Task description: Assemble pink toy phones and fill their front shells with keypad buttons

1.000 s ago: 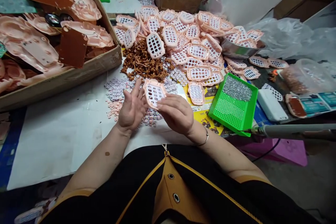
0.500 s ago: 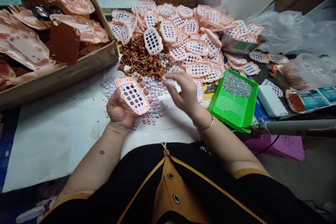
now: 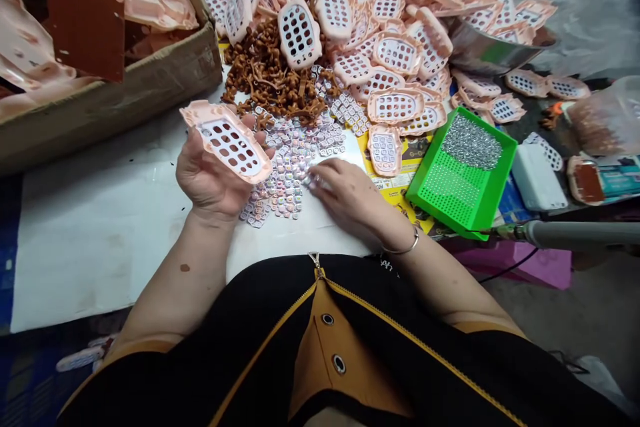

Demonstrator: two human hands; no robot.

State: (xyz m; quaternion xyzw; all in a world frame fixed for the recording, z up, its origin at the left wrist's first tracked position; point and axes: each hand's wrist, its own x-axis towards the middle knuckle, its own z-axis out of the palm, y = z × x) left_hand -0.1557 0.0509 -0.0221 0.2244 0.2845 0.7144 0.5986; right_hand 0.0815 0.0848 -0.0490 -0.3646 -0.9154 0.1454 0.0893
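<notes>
Right hand [image 3: 350,197] down, apart from cover [image 3: 227,142]

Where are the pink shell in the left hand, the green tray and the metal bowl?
pink shell [image 3: 227,141], head view, on its perforated face.
green tray [image 3: 497,187], head view, on its right inner wall.
metal bowl [image 3: 480,57], head view, on its outer wall.
</notes>
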